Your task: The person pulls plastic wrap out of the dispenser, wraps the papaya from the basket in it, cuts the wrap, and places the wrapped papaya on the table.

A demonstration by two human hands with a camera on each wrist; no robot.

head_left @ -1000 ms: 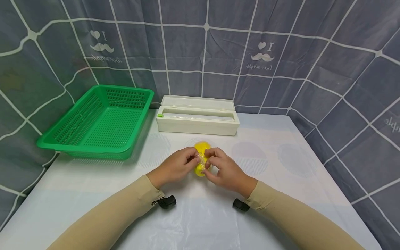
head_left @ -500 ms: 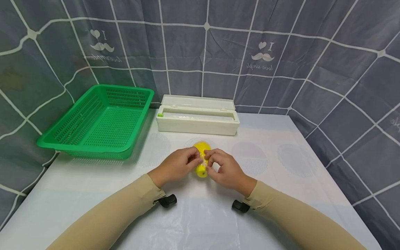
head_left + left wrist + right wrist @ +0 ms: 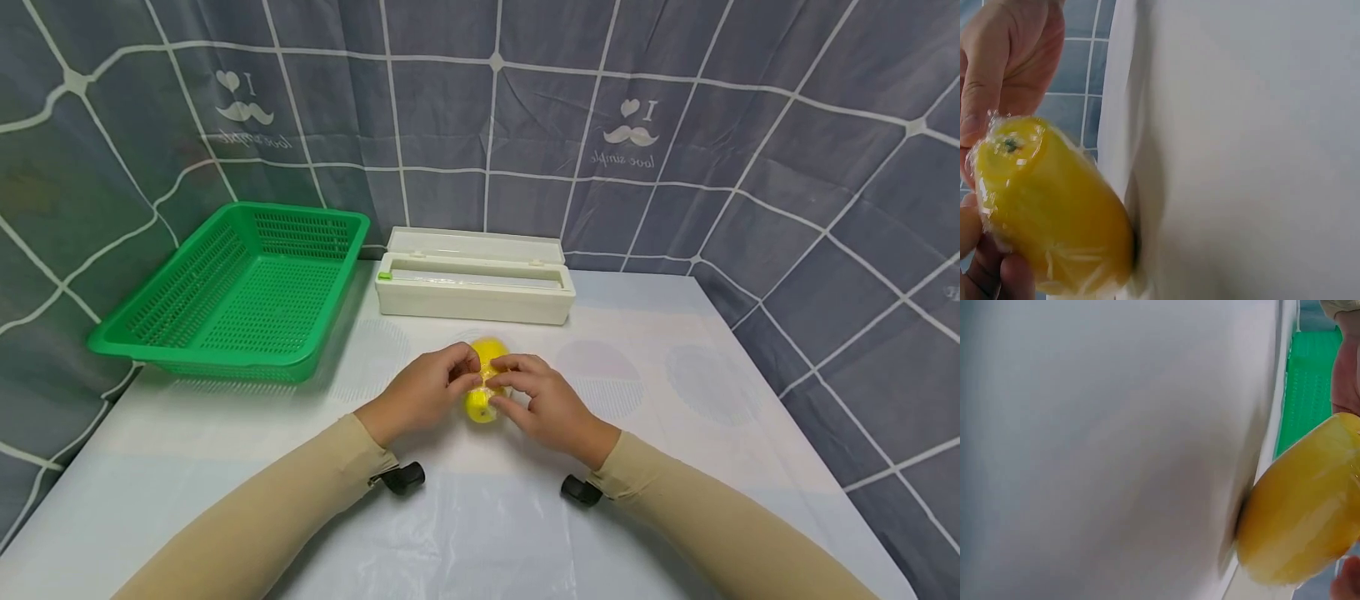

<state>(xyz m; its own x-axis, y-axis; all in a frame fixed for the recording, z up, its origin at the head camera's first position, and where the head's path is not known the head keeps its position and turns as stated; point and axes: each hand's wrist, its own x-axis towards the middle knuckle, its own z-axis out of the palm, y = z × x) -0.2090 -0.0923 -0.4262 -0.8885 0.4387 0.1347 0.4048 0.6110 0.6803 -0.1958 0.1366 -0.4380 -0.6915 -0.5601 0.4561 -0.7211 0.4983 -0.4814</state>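
Note:
A yellow fruit (image 3: 482, 405) wrapped in clear cling film lies on the table between my hands; its exact kind is unclear. In the left wrist view the fruit (image 3: 1066, 206) shows a small green stem mark at one end and shiny, wrinkled film over it. My left hand (image 3: 427, 392) holds film at the fruit's left side, thumb and fingers bent toward each other. From the right, my right hand (image 3: 551, 404) has its bent fingers and thumb on the film over the top. The fingertips partly hide the gathered film. In the right wrist view the fruit (image 3: 1304, 506) looks smooth and elongated.
Behind the hands stands a white cling film box (image 3: 474, 300) with its lid up and a roll inside. A green perforated basket (image 3: 300, 362) sits at the back left. A grey checked curtain (image 3: 450, 108) encloses the white-covered table (image 3: 660, 500).
The fingers of both hands have shifted a little over the film. My right thumb and fingers have spread slightly farther apart. The fruit has turned slightly; the box and basket stay put.

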